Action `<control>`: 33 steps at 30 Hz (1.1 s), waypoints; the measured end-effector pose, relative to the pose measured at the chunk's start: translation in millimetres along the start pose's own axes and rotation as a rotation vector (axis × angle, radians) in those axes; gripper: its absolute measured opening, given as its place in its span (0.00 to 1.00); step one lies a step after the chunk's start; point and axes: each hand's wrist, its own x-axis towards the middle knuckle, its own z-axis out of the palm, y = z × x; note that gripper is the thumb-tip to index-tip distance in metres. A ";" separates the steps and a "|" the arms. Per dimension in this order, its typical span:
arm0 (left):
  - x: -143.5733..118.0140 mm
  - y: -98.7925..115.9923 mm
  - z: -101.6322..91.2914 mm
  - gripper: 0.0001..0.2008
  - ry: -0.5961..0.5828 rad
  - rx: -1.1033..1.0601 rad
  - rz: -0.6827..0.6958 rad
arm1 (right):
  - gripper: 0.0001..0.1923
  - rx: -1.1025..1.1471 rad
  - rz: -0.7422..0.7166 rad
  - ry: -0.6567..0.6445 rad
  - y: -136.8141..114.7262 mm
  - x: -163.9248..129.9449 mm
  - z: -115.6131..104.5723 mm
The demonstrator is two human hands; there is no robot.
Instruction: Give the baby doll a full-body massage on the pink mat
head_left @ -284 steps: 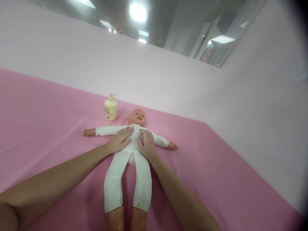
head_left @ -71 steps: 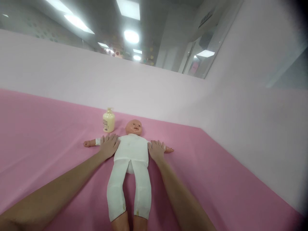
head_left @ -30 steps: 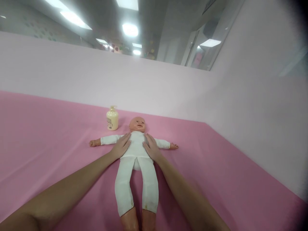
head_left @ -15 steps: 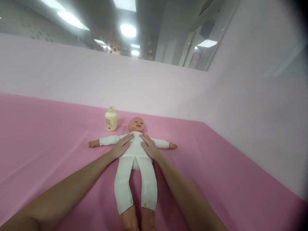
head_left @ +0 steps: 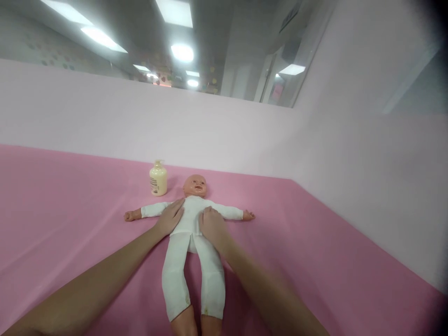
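Baby doll (head_left: 192, 224) lies on back on worktop (head_left: 315, 261), arms spread sideways, head away from person, legs toward person. Left grip (head_left: 170, 218) flat on doll's chest, right grip (head_left: 212, 224) just beside it on doll's belly. Pump bottle (head_left: 158, 178) upright beyond left grip, just left of doll's head. Wall panel (head_left: 210, 130) behind bottle.

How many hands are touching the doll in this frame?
2. The left hand lies flat on the doll at its chest; the right hand rests on its belly.
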 end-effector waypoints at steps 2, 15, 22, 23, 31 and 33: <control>0.3 -0.7 0.4 0.29 -0.002 -0.021 0.016 | 0.24 -0.021 -0.033 0.037 -10.1 -6.2 4.7; -6.7 16.8 -8.9 0.26 -0.087 -0.101 0.250 | 0.36 0.231 -0.279 -0.188 -6.4 -8.9 2.0; -6.5 21.3 -5.3 0.23 -0.026 0.114 0.098 | 0.30 0.386 -0.074 -0.082 33.0 19.1 14.5; -6.6 20.9 -6.0 0.23 -0.024 0.132 0.082 | 0.31 0.414 -0.040 -0.064 39.6 21.8 16.9; -2.0 7.2 -19.4 0.20 0.007 0.323 -0.012 | 0.34 0.377 -0.031 -0.043 55.7 23.9 21.6; -1.5 6.1 -22.5 0.19 0.002 0.390 -0.043 | 0.34 0.333 -0.028 -0.031 55.6 23.1 21.4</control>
